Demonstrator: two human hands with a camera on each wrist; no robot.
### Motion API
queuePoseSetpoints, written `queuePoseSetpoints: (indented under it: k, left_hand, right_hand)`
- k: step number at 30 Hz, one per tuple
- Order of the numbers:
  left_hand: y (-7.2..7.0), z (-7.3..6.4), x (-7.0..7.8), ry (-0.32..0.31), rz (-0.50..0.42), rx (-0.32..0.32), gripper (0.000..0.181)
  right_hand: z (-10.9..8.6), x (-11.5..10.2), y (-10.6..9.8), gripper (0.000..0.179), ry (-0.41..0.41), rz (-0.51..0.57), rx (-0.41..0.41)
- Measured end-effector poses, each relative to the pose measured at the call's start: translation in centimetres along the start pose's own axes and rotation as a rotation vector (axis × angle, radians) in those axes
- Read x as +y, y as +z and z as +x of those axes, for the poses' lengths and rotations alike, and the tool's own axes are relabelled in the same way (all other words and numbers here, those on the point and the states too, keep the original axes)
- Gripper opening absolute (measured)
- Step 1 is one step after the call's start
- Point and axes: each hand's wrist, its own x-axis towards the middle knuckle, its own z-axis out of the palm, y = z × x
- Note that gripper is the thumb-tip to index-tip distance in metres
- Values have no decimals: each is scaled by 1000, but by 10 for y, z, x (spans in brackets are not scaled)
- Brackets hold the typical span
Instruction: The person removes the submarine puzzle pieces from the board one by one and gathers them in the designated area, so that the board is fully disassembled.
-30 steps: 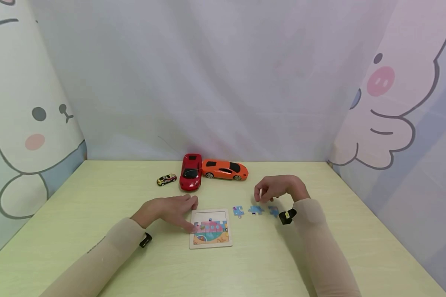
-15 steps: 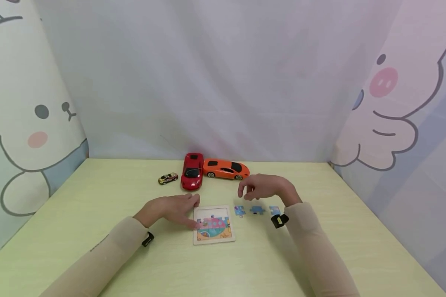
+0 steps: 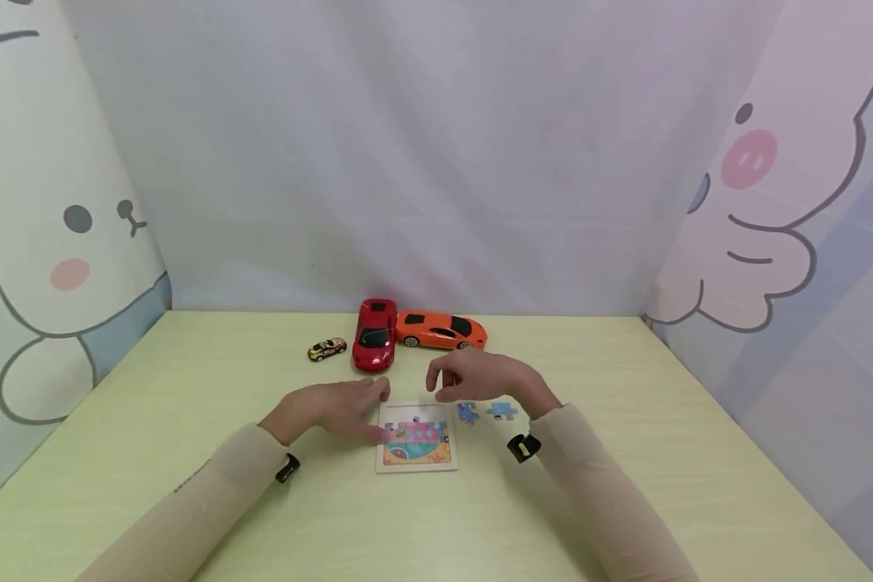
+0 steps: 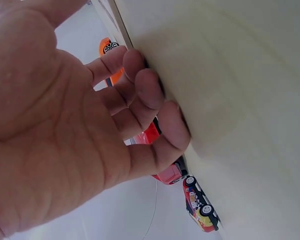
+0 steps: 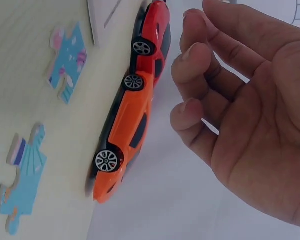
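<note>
A jigsaw puzzle board [image 3: 416, 469] with a pale frame lies mid-table, its lower part filled with a pink and teal picture and its upper strip bare. My left hand [image 3: 338, 411] rests at the board's left side, thumb over its left edge; in the left wrist view the fingers [image 4: 150, 90] bend loosely, tips near the tabletop. Over the board's upper right hovers my right hand [image 3: 480, 376], fingers loosely bent, with nothing visible between them. Just below it lies a blue puzzle piece [image 3: 468, 413], with another blue piece [image 3: 502, 411] to its right.
Behind the board stand a red toy car [image 3: 374, 335], an orange toy car [image 3: 440, 331] and a small yellow-and-dark toy car [image 3: 326, 349]. A pale curtain [image 3: 407, 162] hangs along the table's back edge.
My right hand has moved left from above the puzzle pieces to the board's upper right corner. Its wrist now hides the rightmost piece. The left hand stays at the board.
</note>
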Motion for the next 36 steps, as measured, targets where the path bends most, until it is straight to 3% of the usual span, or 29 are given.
queuePoseSetpoints:
  k: [7, 16, 23, 36]
  left_hand:
    - [-1, 0, -1, 1, -9, -11, 54]
    - [-3, -2, -1, 4, 24, -20, 71]
    - [-3, -1, 0, 8, 39, -16, 72]
    - [-4, -4, 2, 21, 40, -28, 67]
  right_hand:
    - [10, -14, 14, 17, 36, -26, -40]
    - [20, -26, 32, 21, 48, -11, -111]
    - [23, -28, 41, 23, 48, -5, -133]
    - [26, -31, 47, 29, 119, 42, -160]
